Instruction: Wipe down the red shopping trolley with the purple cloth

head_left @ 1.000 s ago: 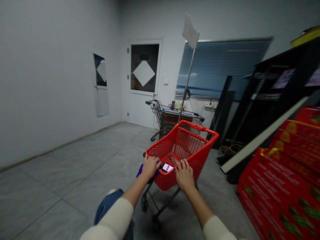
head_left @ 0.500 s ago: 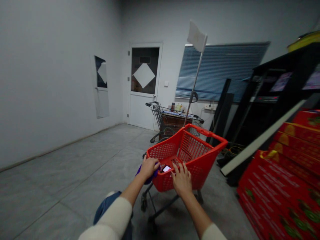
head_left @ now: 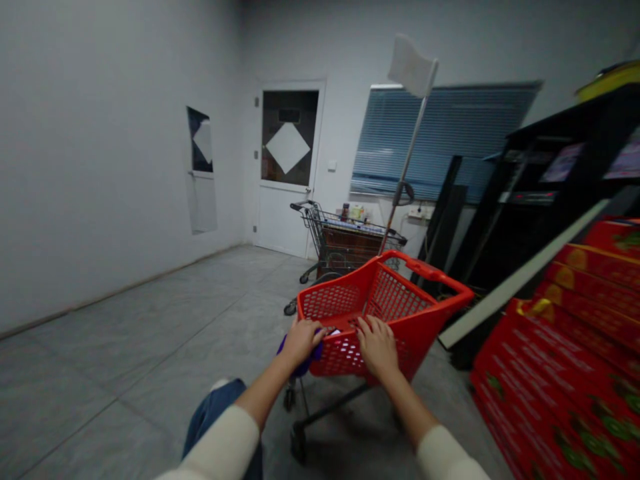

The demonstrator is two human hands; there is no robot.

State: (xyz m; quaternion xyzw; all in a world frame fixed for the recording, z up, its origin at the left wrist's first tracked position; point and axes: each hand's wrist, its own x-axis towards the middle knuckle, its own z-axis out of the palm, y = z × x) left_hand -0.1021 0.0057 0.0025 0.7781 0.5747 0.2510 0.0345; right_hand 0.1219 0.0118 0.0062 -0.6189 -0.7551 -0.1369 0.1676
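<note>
Red moulded-plastic mesh shopping cart (head_left: 425, 333) stands on grey stone-tile floor (head_left: 125, 347), grey wire cart (head_left: 320, 230) well beyond it. Our L hand (head_left: 301, 342) grips near rim, soft purple fabric (head_left: 303, 369) bunched against it; our R hand (head_left: 377, 347) curled closed over rim too.

red mesh cart (head_left: 345, 360); red fruit-printed boxes (head_left: 565, 373)
</note>
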